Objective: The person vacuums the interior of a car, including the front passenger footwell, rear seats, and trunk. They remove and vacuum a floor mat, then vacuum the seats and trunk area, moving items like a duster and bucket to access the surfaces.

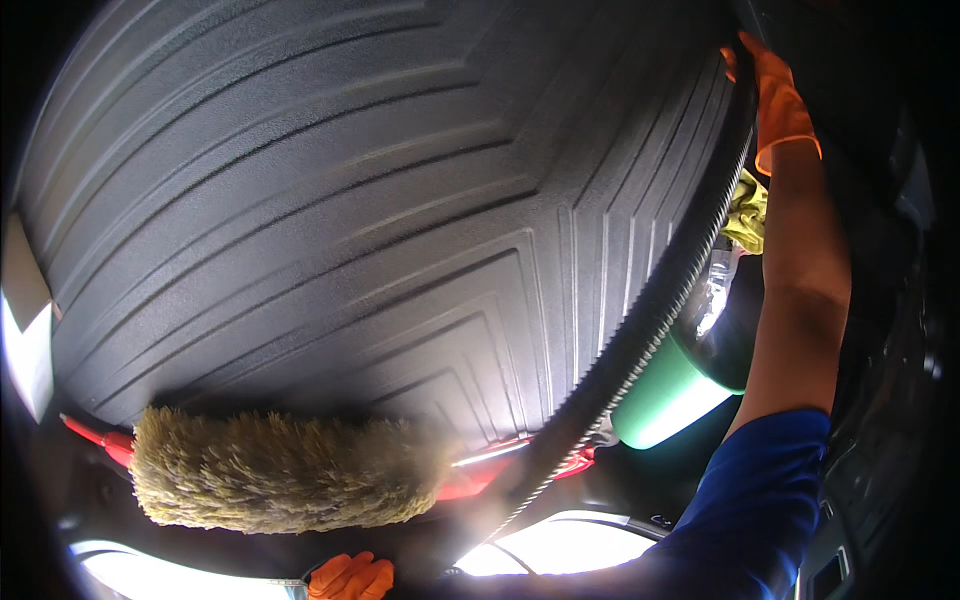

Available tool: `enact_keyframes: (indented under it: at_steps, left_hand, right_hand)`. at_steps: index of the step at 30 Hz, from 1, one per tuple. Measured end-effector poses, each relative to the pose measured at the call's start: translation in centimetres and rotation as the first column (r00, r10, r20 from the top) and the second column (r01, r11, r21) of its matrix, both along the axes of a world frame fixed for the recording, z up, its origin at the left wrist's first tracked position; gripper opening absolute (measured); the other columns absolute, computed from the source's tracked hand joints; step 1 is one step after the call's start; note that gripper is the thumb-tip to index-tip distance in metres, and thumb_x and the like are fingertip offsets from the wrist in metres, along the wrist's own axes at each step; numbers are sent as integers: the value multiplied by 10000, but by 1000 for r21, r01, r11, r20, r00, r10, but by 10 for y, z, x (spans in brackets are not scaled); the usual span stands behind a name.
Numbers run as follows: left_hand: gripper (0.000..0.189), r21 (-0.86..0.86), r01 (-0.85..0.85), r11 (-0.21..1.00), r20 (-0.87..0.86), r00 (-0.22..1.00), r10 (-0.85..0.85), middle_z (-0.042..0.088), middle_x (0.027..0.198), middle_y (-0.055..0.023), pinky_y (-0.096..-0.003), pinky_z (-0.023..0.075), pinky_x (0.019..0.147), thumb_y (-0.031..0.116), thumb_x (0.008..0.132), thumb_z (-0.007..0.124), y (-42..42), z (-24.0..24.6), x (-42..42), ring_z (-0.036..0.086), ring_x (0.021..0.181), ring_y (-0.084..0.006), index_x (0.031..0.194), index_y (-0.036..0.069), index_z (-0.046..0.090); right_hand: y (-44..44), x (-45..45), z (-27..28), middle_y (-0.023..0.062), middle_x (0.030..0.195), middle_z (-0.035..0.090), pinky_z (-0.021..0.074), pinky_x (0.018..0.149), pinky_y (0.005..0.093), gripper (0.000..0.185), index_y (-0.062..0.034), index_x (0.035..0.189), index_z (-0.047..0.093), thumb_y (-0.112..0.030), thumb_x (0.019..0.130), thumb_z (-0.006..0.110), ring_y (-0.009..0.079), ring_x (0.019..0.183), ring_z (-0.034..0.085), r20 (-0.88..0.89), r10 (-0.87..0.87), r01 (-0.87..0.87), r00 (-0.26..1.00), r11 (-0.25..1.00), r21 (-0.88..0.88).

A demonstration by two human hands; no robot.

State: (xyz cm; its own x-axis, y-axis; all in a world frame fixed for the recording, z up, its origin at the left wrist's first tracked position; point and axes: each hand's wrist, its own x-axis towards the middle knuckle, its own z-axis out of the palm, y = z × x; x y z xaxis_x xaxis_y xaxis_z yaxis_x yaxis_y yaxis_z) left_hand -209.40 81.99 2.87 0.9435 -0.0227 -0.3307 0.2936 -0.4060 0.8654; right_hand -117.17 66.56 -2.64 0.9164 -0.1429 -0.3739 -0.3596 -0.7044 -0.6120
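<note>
In an orange glove, my right hand (pixel 776 97) reaches to the upper right, its fingers around the far part of a black corrugated vacuum hose (pixel 645 345). The hose curves from there down to the bottom middle, over a ribbed black cargo liner (pixel 360 195). My left hand (pixel 351 576), also gloved in orange, is at the bottom edge with its fingers curled. Whether it grips anything is hidden. Above it lies a fluffy duster (pixel 285 472) with tan-grey fibres and a red handle (pixel 101 441).
Right of the hose lie a bottle (pixel 675 397) with a green lower part and a crumpled yellow-green cloth (pixel 748 214). A red object (pixel 487 472) is partly covered by duster and hose. A pale panel (pixel 28 322) stands at the left edge. Dark vehicle trim (pixel 892 360) borders the right.
</note>
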Motion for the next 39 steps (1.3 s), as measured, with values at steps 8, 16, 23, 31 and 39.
enact_keyframes:
  at_steps: [8, 16, 23, 31, 39]
  left_hand:
    - [395, -89, 21, 996, 25, 999, -19, 771, 1177, -120, -503, 590, 960, 84, 875, 774, 13, -2, 5, 749, 1080, -340, 1269, 104, 754]
    - [395, -67, -25, 997, 80, 996, 30, 784, 1190, -126, -486, 602, 992, 50, 847, 793, 24, 3, 11, 763, 1118, -339, 1241, 75, 788]
    - [409, -163, 53, 985, 120, 992, -33, 774, 1234, -122, -485, 594, 1014, 65, 844, 787, 34, -2, 13, 751, 1168, -338, 1253, 73, 780]
    - [447, -195, 36, 980, 76, 997, -21, 770, 1238, -112, -492, 590, 1030, 37, 812, 757, 32, 4, 15, 745, 1183, -340, 1256, 83, 775]
    - [440, -190, 27, 981, 76, 997, -13, 769, 1253, -111, -495, 587, 1014, 51, 814, 730, 31, 6, 14, 738, 1194, -342, 1249, 98, 777]
  right_hand:
    - [10, -80, 34, 77, 1041, 822, 577, 593, 321, 591, -126, 1539, 590, -407, 1043, 743, 132, 643, 632, 41, 426, -422, 904, 903, -82]
    - [10, -134, 39, 124, 1078, 807, 538, 547, 296, 553, -87, 1534, 577, -320, 1052, 717, 127, 607, 598, 31, 300, -298, 953, 953, -51]
    - [-61, -160, 18, 112, 973, 784, 513, 460, 296, 462, -169, 1494, 590, -347, 1076, 675, 133, 556, 596, -208, 353, -260, 912, 891, 372]
    - [-101, -222, 37, 84, 881, 700, 520, 406, 309, 415, -190, 1507, 551, -324, 1119, 610, 193, 509, 621, -276, 401, -277, 874, 876, 394]
    - [-39, -291, 39, 172, 1006, 766, 506, 451, 247, 609, 45, 1569, 484, -261, 1069, 652, 135, 568, 608, -207, 578, -511, 789, 805, 301]
